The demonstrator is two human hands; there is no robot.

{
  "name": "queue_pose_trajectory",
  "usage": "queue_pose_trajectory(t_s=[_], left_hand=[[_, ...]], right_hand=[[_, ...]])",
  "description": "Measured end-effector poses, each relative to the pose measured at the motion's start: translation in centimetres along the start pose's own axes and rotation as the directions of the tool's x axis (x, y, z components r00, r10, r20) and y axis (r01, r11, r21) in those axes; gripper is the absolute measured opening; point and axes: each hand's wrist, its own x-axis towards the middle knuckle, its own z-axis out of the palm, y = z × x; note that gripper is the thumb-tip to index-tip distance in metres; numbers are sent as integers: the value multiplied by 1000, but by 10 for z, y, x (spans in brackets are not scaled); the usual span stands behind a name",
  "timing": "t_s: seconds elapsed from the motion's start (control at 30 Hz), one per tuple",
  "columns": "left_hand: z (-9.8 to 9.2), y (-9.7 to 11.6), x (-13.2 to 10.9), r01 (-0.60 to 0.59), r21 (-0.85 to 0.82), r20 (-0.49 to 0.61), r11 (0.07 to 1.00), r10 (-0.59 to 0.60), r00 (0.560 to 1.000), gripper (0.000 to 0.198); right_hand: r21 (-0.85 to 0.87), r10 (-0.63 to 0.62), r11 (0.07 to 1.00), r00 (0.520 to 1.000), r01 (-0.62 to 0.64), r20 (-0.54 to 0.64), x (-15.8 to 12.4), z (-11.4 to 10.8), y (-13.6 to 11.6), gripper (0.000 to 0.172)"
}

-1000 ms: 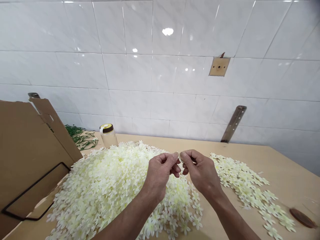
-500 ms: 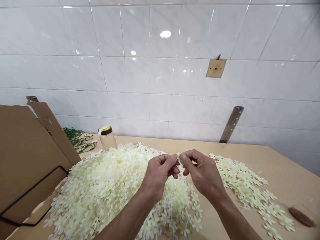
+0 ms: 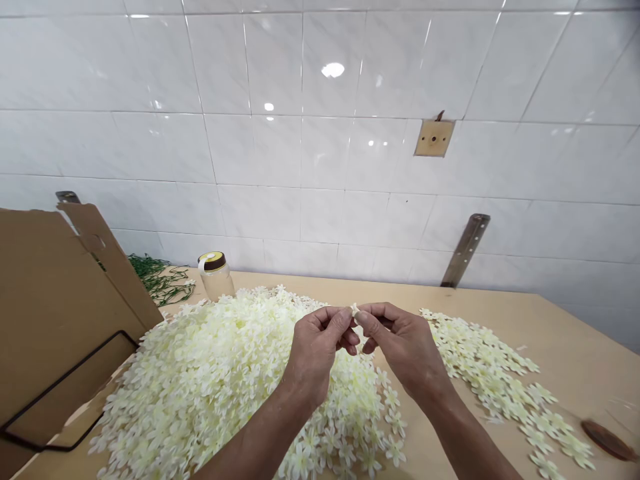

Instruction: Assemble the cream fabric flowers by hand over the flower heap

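My left hand (image 3: 320, 343) and my right hand (image 3: 400, 343) meet above the table, thumbs and forefingers pinched together. Between their fingertips a small white artificial flower (image 3: 355, 309) pokes up; most of it is hidden by the fingers. Below and to the left of the hands spreads a large heap of pale yellow-white artificial flowers (image 3: 215, 373). A smaller scatter of the same kind of flowers (image 3: 480, 353) lies to the right of my right hand.
At the left stands a cardboard box (image 3: 45, 287) with a black wire frame (image 3: 65, 380) before it. A lidded clear jar (image 3: 216, 277) and green stems (image 3: 160, 280) are behind the heap. A metal bracket (image 3: 466, 250) leans by the tiled wall; a brown oval object (image 3: 607, 440) lies right.
The fingertips have drawn slightly closer together, and a bit more of the small flower shows above them. The view has shifted very slightly; the heaps look the same.
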Motion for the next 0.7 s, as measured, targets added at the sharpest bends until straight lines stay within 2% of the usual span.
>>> queue_pose_trajectory(t_s=[0.17, 0.5, 0.7], left_hand=[[0, -2, 2, -6, -1, 6, 1000, 6, 1000, 24], [1, -8, 1, 13, -50, 36, 999, -11, 999, 23], [1, -7, 1, 9, -21, 22, 1000, -8, 1000, 28]], right_hand=[[-62, -9, 998, 999, 6, -42, 0, 1, 0, 34], [24, 20, 1000, 1000, -20, 4, 1, 2, 5, 40], [-142, -80, 988, 987, 61, -136, -3, 4, 1, 34]])
